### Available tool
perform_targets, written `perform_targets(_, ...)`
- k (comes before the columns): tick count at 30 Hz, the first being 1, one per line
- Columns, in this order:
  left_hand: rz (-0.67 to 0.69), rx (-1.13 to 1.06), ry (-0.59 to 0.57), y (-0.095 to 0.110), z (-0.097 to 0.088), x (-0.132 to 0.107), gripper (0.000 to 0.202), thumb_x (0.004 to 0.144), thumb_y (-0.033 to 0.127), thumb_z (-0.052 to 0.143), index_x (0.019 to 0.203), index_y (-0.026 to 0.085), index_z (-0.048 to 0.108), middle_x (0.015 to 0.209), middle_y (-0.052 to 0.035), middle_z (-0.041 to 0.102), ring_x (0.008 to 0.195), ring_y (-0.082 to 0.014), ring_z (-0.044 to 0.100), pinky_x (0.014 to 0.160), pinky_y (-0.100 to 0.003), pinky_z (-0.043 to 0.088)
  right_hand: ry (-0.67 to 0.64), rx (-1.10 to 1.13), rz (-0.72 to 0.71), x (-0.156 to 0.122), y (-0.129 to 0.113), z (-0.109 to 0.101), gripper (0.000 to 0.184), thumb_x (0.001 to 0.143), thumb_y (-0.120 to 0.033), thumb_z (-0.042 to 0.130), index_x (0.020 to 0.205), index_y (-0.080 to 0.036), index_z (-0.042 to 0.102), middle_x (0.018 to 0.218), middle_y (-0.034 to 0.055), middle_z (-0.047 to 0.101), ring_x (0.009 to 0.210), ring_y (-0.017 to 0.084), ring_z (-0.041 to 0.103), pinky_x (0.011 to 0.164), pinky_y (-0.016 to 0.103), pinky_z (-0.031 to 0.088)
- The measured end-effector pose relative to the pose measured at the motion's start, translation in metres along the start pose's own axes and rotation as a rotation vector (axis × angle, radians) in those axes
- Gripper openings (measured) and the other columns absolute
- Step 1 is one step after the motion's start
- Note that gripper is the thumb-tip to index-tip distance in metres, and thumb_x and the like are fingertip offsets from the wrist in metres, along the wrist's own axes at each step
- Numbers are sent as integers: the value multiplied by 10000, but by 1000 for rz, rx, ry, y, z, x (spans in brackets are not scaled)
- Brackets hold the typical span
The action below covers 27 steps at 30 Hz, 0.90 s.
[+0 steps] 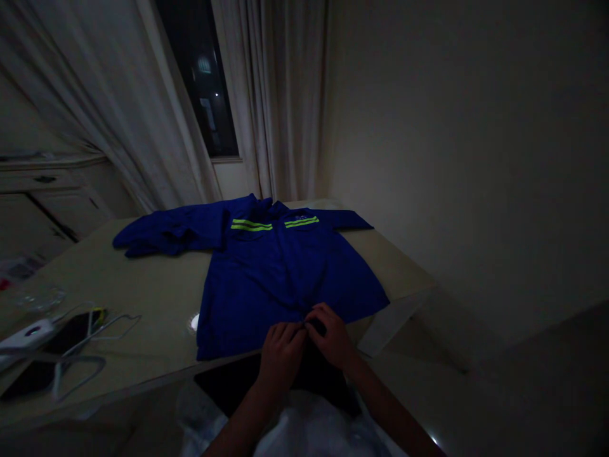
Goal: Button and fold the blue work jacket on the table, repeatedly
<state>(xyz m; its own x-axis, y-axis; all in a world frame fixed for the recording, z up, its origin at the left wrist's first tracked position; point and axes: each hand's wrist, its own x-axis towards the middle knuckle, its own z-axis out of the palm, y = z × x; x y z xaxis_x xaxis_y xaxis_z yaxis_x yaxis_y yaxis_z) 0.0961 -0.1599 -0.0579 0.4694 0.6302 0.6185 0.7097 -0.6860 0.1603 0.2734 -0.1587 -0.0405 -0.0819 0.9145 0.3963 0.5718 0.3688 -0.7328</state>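
A blue work shirt [280, 266] with yellow-green reflective stripes across the chest lies spread flat on a pale table [147, 298], collar away from me. My left hand [280, 355] and my right hand [330, 333] meet at the shirt's bottom hem near the front edge of the table. Both have their fingers curled and pinched on the hem at the front opening. One sleeve stretches out to the left, bunched; the other lies short to the right.
At the table's left lie a white wire hanger [80, 355], a dark phone [71, 330] and a white object [26, 336]. A dark window [200, 76] with pale curtains is behind. A cabinet [42, 203] stands at left. Floor opens to the right.
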Motion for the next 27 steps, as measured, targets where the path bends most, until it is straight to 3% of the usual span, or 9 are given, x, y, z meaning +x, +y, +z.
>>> perform_targets(13, -6, 41, 32, 2, 3, -1, 110, 974, 128, 629, 984, 228, 675, 958, -24, 740, 906, -204, 671, 846, -371, 492, -31, 18, 4, 0, -3, -4, 128, 876, -130, 664, 945, -230, 700, 1057, 42, 672, 1052, 212, 664, 948, 339, 501)
perform_targets(19, -13, 19, 0, 1, 0, -1, 122, 974, 138, 624, 1022, 233, 683, 1020, -32, 743, 934, -207, 657, 849, -369, 500, -53, -64, -8, 0, -1, -7, 128, 884, -134, 658, 968, -226, 687, 1112, 54, 661, 1096, 208, 662, 972, 336, 513)
perform_targets(27, 43, 54, 24, -2, 1, 4, 187, 934, 82, 629, 1046, 225, 674, 947, -19, 719, 837, -216, 614, 755, -368, 480, -368, -553, -257, 34, -14, -34, 161, 927, -182, 626, 1080, -210, 668, 1353, 113, 616, 1170, 259, 640, 925, 367, 556)
